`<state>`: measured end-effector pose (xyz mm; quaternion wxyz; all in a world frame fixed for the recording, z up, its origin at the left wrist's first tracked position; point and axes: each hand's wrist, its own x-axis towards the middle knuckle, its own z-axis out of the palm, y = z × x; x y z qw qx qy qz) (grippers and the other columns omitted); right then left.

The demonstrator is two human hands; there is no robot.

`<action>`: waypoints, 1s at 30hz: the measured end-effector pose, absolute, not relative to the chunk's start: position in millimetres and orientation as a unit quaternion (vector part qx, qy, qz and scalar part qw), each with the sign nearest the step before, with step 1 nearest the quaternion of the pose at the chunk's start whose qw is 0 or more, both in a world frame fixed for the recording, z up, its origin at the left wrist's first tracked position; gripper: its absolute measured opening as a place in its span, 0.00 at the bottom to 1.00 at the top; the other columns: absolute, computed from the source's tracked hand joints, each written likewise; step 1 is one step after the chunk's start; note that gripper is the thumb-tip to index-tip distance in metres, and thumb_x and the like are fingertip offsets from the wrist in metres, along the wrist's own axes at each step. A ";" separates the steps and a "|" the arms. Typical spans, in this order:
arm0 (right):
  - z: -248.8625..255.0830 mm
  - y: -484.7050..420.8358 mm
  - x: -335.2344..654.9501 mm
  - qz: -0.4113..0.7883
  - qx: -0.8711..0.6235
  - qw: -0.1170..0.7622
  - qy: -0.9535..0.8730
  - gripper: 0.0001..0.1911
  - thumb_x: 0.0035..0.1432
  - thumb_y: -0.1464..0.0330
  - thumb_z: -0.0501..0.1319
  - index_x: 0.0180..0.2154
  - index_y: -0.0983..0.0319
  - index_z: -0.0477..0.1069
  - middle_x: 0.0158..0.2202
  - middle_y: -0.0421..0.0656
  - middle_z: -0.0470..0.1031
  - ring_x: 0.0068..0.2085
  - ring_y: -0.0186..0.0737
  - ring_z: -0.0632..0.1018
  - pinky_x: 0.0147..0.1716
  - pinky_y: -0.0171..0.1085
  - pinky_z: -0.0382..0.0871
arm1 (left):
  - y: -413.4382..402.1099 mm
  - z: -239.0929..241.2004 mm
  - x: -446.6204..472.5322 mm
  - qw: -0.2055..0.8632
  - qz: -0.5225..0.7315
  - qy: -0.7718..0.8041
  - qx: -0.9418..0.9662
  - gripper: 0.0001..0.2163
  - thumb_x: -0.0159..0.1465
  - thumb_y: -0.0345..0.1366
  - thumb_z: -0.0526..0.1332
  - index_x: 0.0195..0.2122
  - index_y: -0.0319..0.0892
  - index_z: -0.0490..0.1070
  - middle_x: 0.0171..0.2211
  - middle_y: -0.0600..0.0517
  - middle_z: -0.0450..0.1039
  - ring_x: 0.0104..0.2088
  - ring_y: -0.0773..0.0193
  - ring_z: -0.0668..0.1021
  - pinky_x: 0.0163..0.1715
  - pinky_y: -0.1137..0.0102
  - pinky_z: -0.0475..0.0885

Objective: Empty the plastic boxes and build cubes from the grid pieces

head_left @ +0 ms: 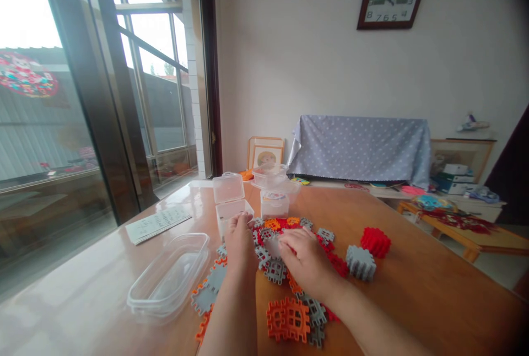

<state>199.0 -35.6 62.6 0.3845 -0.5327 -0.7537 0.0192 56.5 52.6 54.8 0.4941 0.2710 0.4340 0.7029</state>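
Observation:
My left hand is raised over the near side of a small clear box, fingers curled together. Whatever they may hold is hidden. My right hand bends over the middle of a pile of interlocking plastic blocks, fingers drawn together. Its fingertips are beside a flat grey block; I cannot tell whether they grip it. The pile also has grey lattice blocks and red ones. Orange window-shaped blocks lie closest to me. Grey plates with orange pieces lie left of my left forearm.
A stack of red blocks and a stack of grey blocks stand to the right. A clear oblong tub and a written sheet are on the left. More clear containers stand behind the pile on the wooden table.

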 end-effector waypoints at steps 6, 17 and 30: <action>60.2 -51.4 249.0 0.276 -0.540 0.530 -0.593 0.22 0.67 0.51 0.54 0.34 0.60 0.74 0.29 0.38 0.74 0.33 0.40 0.73 0.35 0.36 0.66 | 25.9 62.7 81.3 0.558 0.583 0.391 0.443 0.14 0.57 0.47 0.68 0.35 0.41 0.76 0.31 0.50 0.76 0.31 0.64 0.75 0.31 0.71 0.64; 51.1 -80.1 291.7 0.312 -0.538 0.550 -0.557 0.25 0.61 0.53 0.63 0.57 0.57 0.73 0.50 0.47 0.78 0.49 0.49 0.77 0.45 0.42 0.72 | -10.7 68.2 118.9 0.676 0.422 0.277 0.537 0.16 0.54 0.42 0.72 0.38 0.39 0.73 0.25 0.56 0.71 0.24 0.71 0.70 0.26 0.74 0.60; 55.7 -93.6 333.2 0.077 -0.526 0.400 -0.747 0.24 0.56 0.66 0.68 0.56 0.53 0.74 0.55 0.45 0.76 0.56 0.47 0.75 0.57 0.45 0.69 | -15.6 56.5 135.0 0.699 0.395 0.277 0.528 0.13 0.56 0.40 0.71 0.36 0.39 0.72 0.26 0.54 0.70 0.26 0.70 0.70 0.28 0.74 0.62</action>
